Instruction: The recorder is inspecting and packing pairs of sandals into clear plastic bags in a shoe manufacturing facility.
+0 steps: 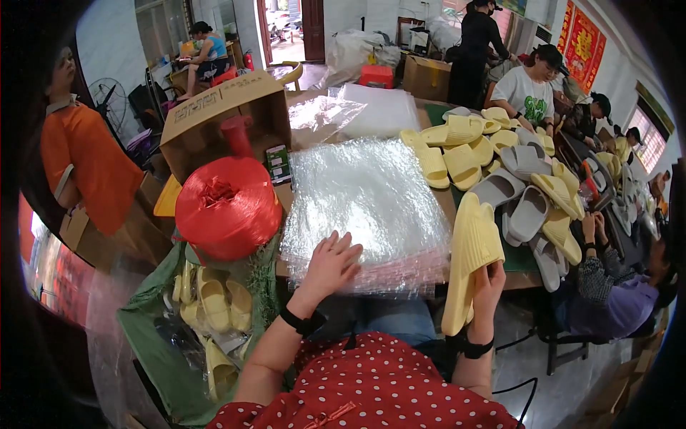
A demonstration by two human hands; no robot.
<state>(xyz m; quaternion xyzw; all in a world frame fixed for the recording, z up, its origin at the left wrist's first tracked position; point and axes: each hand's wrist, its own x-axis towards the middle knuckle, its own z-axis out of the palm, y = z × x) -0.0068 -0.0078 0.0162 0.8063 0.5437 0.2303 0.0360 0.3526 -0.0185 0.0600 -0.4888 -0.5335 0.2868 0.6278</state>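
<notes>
left hand on plastic bags, right hand gripping yellow slippers

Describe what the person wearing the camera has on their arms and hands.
Both forearms are bare, with no gloves on the left hand or right hand. Each wrist carries a black band: left band, right band. The top is red with small white dots and a knotted red fastening at the front.

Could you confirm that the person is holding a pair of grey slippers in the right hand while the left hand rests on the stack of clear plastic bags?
Not quite: the slippers in the right hand are pale yellow, not grey, as the head view shows. The rest holds: the left hand rests on the stack of clear plastic bags. Grey slippers lie only in the pile further along the table.
</notes>
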